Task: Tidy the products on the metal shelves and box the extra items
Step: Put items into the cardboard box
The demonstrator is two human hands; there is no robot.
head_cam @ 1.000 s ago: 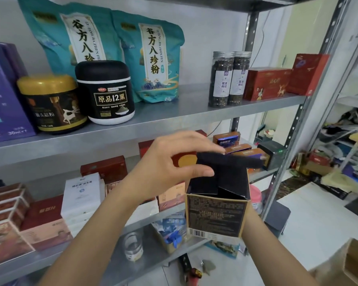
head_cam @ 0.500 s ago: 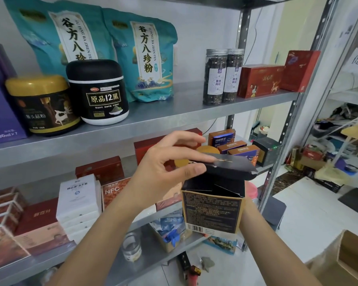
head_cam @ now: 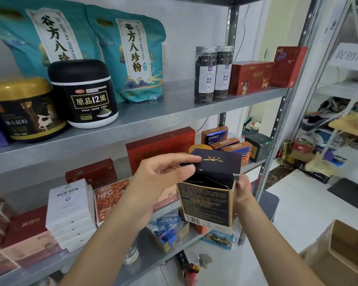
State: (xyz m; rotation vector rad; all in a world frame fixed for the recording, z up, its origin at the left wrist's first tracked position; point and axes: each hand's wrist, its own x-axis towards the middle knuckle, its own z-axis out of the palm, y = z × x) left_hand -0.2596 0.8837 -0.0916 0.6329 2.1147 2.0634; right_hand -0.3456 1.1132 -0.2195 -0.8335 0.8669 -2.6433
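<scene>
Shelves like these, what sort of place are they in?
Probably a small health-food shop or its stockroom: metal shelves stocked with teal pouches, labelled jars and red boxes, plus a paper sign on the next rack.

You are holding the carton below the upper shelf, left hand pinching its lid, right hand gripping its right side; a cardboard box is sitting on the floor to your right.

A bare stretch of the upper shelf is left between the pouch and the jars, hemmed by the black tub and red boxes, while the middle shelf is crowded with stacked boxes and bounded rightward by the post.
</scene>
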